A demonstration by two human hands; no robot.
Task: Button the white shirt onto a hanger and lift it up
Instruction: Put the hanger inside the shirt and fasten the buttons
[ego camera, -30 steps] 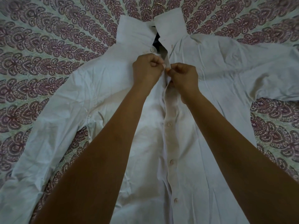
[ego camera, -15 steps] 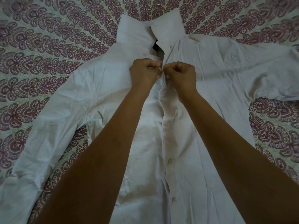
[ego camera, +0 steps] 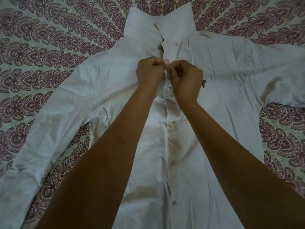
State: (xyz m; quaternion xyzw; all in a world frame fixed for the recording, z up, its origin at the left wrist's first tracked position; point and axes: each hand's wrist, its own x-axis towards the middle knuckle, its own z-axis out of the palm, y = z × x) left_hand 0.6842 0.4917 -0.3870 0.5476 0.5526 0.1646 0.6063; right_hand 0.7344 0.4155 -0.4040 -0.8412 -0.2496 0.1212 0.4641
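One paisley-printed maroon and pale green bedspread (ego camera: pixel 49 47) lies under one wrinkled white cotton shirt (ego camera: pixel 231 63). The shirt is spread flat, its long axis running away from the person, collar at the far end and two sleeves out sideways. The left hand (ego camera: pixel 149 71) and right hand (ego camera: pixel 186 80), fingers curled, pinch the placket below the collar. Six small pale buttons (ego camera: pixel 172 124) show. One thin metal hanger hook (ego camera: pixel 172 0) peeks out above the collar.

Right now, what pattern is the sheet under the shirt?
The sheet: maroon paisley motifs on pale green, head view.
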